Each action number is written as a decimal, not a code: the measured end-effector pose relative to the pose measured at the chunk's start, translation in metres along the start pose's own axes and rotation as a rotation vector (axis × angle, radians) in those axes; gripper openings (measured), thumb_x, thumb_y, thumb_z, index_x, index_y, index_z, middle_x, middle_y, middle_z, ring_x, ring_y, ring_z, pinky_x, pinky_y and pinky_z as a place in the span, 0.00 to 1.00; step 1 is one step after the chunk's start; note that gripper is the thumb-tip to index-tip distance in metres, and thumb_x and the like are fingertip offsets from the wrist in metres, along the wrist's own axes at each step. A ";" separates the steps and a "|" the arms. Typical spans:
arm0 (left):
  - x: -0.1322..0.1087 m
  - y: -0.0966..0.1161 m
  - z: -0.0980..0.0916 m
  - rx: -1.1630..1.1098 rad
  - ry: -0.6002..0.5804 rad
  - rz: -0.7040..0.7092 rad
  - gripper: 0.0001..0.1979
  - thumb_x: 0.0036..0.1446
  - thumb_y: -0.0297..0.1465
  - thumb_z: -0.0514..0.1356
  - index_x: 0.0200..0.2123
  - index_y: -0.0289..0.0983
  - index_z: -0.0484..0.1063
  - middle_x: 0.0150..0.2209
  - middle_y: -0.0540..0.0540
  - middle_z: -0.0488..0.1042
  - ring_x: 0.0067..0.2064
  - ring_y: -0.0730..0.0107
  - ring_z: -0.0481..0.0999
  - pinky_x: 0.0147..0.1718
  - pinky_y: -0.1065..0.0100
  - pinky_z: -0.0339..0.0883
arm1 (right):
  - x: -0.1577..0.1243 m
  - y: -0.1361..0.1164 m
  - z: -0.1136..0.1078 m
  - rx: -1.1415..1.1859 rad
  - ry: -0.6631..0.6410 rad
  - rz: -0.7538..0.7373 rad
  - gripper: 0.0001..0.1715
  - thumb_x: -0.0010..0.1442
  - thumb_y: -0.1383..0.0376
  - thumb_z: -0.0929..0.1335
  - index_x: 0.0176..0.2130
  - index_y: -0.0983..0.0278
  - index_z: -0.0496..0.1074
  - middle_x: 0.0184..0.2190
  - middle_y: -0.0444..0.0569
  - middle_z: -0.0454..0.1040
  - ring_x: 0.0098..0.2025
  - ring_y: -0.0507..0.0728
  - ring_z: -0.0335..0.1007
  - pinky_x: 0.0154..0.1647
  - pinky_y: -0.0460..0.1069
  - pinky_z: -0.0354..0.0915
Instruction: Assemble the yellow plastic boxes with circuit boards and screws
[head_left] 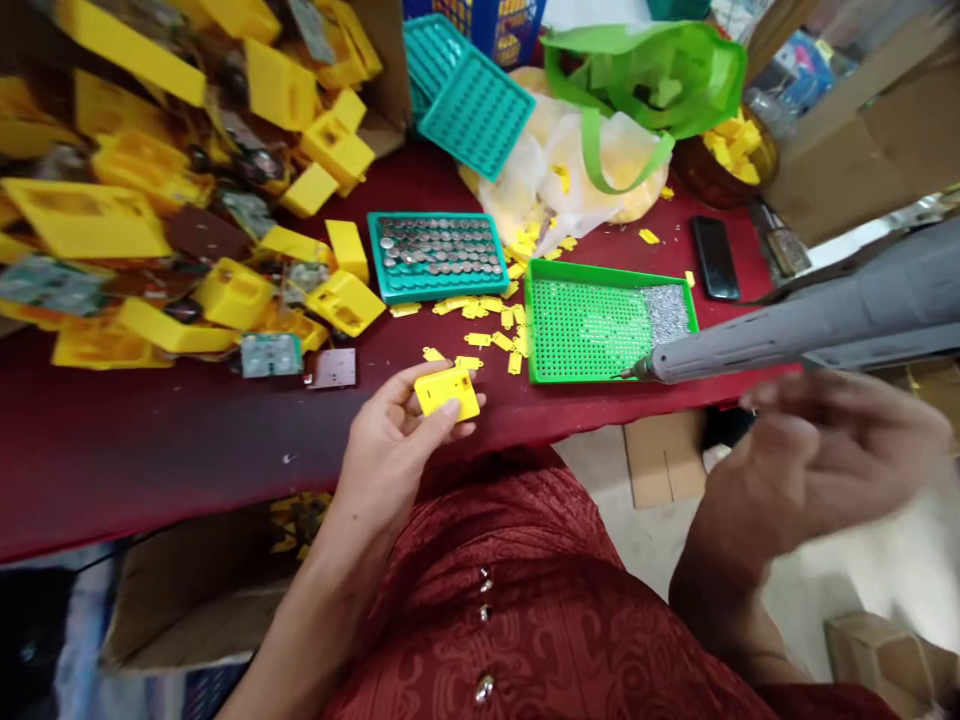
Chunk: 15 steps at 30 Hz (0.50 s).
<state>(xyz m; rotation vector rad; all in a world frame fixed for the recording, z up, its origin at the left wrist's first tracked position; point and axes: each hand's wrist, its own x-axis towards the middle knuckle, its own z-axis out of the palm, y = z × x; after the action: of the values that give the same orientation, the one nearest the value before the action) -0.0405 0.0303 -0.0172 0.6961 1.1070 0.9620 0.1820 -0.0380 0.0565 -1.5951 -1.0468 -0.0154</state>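
My left hand (405, 425) is closed around a small yellow plastic casing (442, 396), thumb pressed on its face, just over the table's front edge. My right hand (817, 470) is raised at the right, smeared by motion with its fingers partly curled; whether it holds anything cannot be made out. Just beyond it a grey electric screwdriver (750, 335) slants in from the right. Its bit points at the front of a green tray (585, 374) with a perforated plate and a heap of small screws (667, 312). Small yellow plastic pieces (478, 340) lie between the casing and the tray.
Yellow casings with circuit boards (247, 290) pile up at the left. A teal tray (439, 290) of button cells stands mid-table, with more teal trays (480, 115) behind. Plastic bags (652, 80), a bowl (731, 165) of yellow pieces and a phone (715, 258) are at the back right.
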 end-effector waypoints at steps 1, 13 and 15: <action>0.001 -0.001 0.002 -0.002 -0.014 -0.014 0.24 0.48 0.32 0.72 0.49 0.36 0.72 0.46 0.42 0.81 0.41 0.63 0.84 0.33 0.70 0.78 | 0.009 0.007 0.002 0.041 0.032 -0.063 0.22 0.56 0.44 0.71 0.44 0.50 0.68 0.41 0.49 0.66 0.46 0.63 0.70 0.47 0.60 0.67; -0.004 -0.007 0.034 0.004 -0.073 -0.122 0.23 0.48 0.34 0.73 0.47 0.37 0.73 0.43 0.45 0.81 0.39 0.66 0.82 0.32 0.70 0.79 | 0.043 0.031 0.073 0.274 -0.308 -0.089 0.21 0.65 0.46 0.65 0.51 0.50 0.61 0.30 0.43 0.67 0.28 0.55 0.69 0.33 0.52 0.71; -0.004 -0.007 0.036 -0.006 -0.079 -0.121 0.22 0.48 0.33 0.73 0.47 0.38 0.74 0.40 0.47 0.81 0.38 0.67 0.82 0.31 0.70 0.79 | 0.049 0.035 0.083 0.233 -0.282 -0.106 0.23 0.66 0.43 0.62 0.52 0.53 0.61 0.30 0.44 0.66 0.28 0.55 0.69 0.35 0.53 0.72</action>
<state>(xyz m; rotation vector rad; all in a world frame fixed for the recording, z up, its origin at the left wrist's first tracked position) -0.0045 0.0235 -0.0102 0.6492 1.0643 0.8273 0.1908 0.0600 0.0272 -1.3530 -1.3002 0.2578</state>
